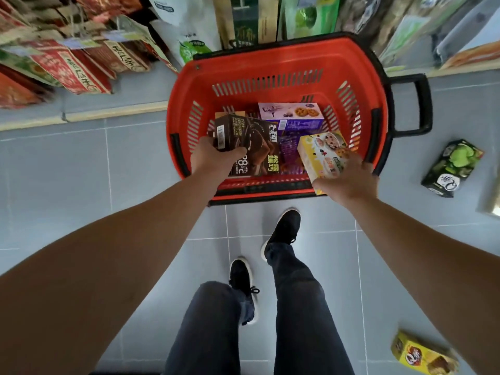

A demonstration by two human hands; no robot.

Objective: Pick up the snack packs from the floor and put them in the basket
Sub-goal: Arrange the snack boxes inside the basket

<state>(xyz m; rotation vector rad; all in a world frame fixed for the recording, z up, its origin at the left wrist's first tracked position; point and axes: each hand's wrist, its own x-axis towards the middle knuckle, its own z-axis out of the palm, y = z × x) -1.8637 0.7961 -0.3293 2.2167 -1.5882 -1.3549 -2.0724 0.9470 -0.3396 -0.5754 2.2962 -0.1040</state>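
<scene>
My left hand (213,155) grips a brown box (251,144) and my right hand (349,180) pinches a yellow box (322,155), both held over the red basket (184,104) at frame centre, ready to drop. A purple box (295,116) already lies inside, room left near the front wall. A green pack (451,169) at right and a yellow pack (422,355) lower right sit on the floor (67,185), with open tile around them.
</scene>
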